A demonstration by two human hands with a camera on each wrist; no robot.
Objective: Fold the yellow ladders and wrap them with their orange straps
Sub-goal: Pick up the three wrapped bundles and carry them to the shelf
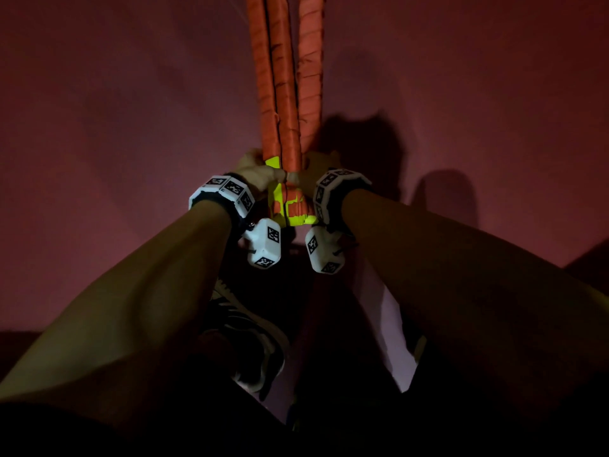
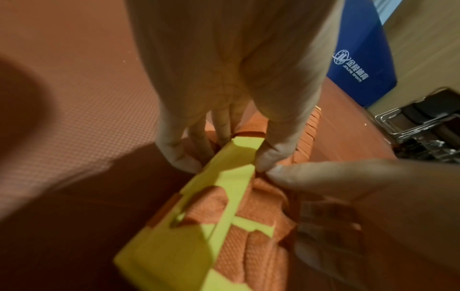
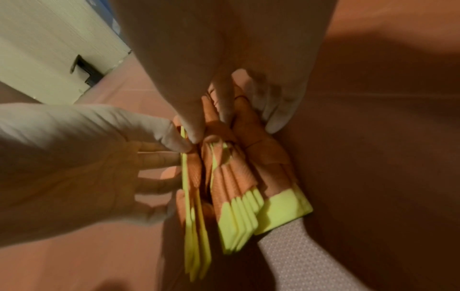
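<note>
At twelve o'clock from the shoe, the folded ladders lie bundled on the floor, mostly strap-wrapped. Left hand and right hand both pinch the orange strap; judging so, only fastening remains.

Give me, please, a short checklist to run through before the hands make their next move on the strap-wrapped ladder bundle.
1. Left hand grips the bundle of flat yellow plastic ladder rungs: ok; fingers curl round its left edge.
2. Right hand grips the same bundle: ok; thumb and fingers pinch the woven orange straps.
3. Rungs stacked flush: not ok; the right wrist view shows yellow ends fanned out.
4. Straps wound along the bundle: ok over most of its length; yellow shows bare at the near end.
5. Strap end secured: cannot tell; no fastening visible.
6. Bundle resting on the textured red floor mat: ok.
</note>
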